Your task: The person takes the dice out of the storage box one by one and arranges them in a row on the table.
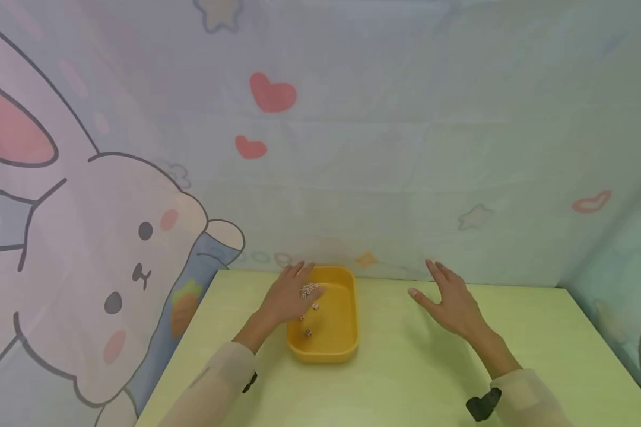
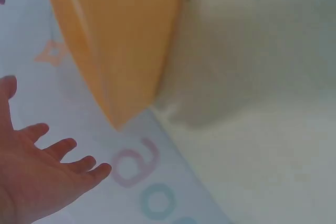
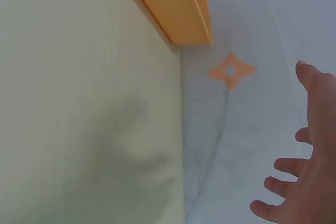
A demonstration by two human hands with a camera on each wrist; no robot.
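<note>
One green table (image 1: 395,373) bears the yellow tray (image 1: 326,357). The left hand (image 1: 292,298) is over the tray's left side, the right hand (image 1: 453,307) well right of it, both spread, holding nothing. Dice (image 1: 308,289) lie inside the tray, mostly bunched far-left; such small pieces likely want a light fingertip pinch, without knocking the tray.

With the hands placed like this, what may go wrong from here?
The left hand is over the left side of the yellow tray, so lowering it might bump the tray. Some small dice lie loose in it, so a careless touch could send them rolling. The right hand is apart from the tray, so it may not steady it in time.
</note>
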